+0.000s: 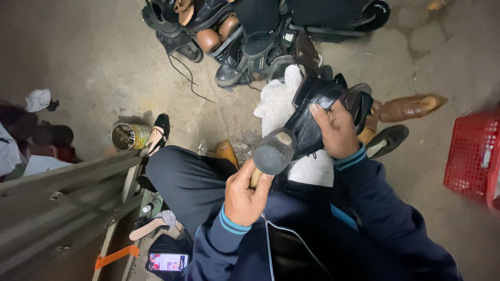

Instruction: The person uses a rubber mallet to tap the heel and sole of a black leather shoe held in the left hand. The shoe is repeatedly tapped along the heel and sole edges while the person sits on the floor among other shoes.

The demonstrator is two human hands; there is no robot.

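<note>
My left hand (pixel 245 195) is shut on the wooden handle of a hammer (pixel 273 153), whose dark round head points up over my lap. My right hand (pixel 336 130) grips a black leather shoe (pixel 312 109) and holds it tilted, just right of the hammer head. The hammer head nearly touches the shoe's side. Under the shoe a white cloth (pixel 278 101) lies across my knee. I sit on the floor in dark trousers and a navy jacket with teal-striped cuffs.
A pile of dark and brown shoes (pixel 250 31) lies ahead. A brown shoe (pixel 411 106) and a black flat shoe (pixel 388 140) rest to the right, near a red plastic basket (pixel 471 156). To the left are a tin can (pixel 127 136), a metal frame (pixel 67 198) and a phone (pixel 167 262).
</note>
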